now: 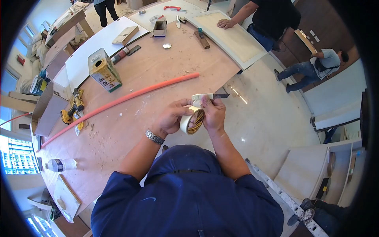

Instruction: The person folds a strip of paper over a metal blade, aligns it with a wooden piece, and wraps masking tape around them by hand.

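Observation:
In the head view, a roll of cream masking tape hangs between my hands. My left hand, with a metal watch on its wrist, is closed on the roll, and a fingertip shows through its core. My right hand is closed beside it, thumb up, pinching a thin dark flat strip. Pale tape covers the near part of that strip, while its dark end sticks out to the right. Whether the tape on the strip still joins the roll is hard to see. Both hands are above the table's front edge.
A long orange tube crosses the dusty wooden table. On it are a metal can, a yellow drill, a plastic bottle and a hand plane. Another person's hand rests on a white-framed panel.

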`<state>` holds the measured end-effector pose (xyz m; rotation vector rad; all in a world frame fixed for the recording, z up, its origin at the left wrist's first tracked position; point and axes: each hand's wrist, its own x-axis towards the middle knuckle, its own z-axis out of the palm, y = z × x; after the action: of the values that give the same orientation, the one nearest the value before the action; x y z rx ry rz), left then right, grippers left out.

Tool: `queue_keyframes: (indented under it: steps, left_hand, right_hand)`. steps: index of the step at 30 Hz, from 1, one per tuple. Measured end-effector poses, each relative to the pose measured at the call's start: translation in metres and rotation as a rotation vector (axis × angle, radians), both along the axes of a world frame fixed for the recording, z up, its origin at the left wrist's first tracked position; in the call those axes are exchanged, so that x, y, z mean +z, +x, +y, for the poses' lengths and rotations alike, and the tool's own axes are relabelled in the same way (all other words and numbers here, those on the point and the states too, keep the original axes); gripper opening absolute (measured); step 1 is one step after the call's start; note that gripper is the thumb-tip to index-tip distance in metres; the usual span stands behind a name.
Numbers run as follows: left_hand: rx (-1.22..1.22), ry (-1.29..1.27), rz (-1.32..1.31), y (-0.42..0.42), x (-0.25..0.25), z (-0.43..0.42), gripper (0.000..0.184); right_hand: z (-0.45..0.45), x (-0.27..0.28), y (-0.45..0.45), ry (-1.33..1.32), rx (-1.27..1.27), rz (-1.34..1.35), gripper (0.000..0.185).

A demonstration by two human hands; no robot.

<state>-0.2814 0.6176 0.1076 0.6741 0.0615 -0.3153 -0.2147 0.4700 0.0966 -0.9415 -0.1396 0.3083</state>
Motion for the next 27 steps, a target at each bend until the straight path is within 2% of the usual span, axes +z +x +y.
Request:
queue_keyframes:
  steps: [2,5,11,14,17,18,21,23,25,27]
  left_hand:
    - [-0.021,-0.088,-0.005,-0.003,0.0,0.004,0.025]
    - [-0.05,-0.131,-0.026,-0.005,-0.008,0.008,0.028]
    - [-0.048,0.082,0.031,-0.012,0.012,0.012,0.029]
    - [-0.049,0.202,-0.006,-0.014,0.018,0.013,0.025]
    - [-0.063,0.516,-0.089,-0.019,0.02,0.016,0.028]
    - [-0.099,0.593,-0.136,-0.02,0.018,0.018,0.026]
    - [-0.186,0.801,-0.212,-0.02,0.011,0.023,0.022]
    - [-0.239,0.926,-0.2,-0.018,0.011,0.021,0.021]
    - [-0.221,0.921,-0.197,-0.015,0.004,0.016,0.021]
    - [-0.196,0.942,-0.206,-0.014,0.007,0.013,0.021]
  right_hand:
    - [-0.004,-0.004,0.0,-0.022,0.018,-0.102,0.009]
    - [-0.012,-0.03,0.013,-0.054,-0.019,-0.496,0.01]
    - [-0.025,-0.014,0.012,-0.087,0.143,-0.716,0.023]
    - [-0.037,-0.011,0.014,-0.35,0.173,-0.789,0.03]
    - [-0.07,-0.035,0.035,-0.522,0.324,-0.4,0.034]
    - [-0.082,-0.038,0.042,-0.597,0.267,-0.314,0.035]
    - [-0.101,-0.005,0.05,-0.757,0.325,-0.436,0.032]
    - [-0.085,0.032,0.028,-0.88,0.427,-0.638,0.033]
    - [-0.063,0.049,0.009,-0.978,0.514,-0.821,0.032]
    - [-0.05,0.041,0.001,-0.965,0.574,-0.6,0.028]
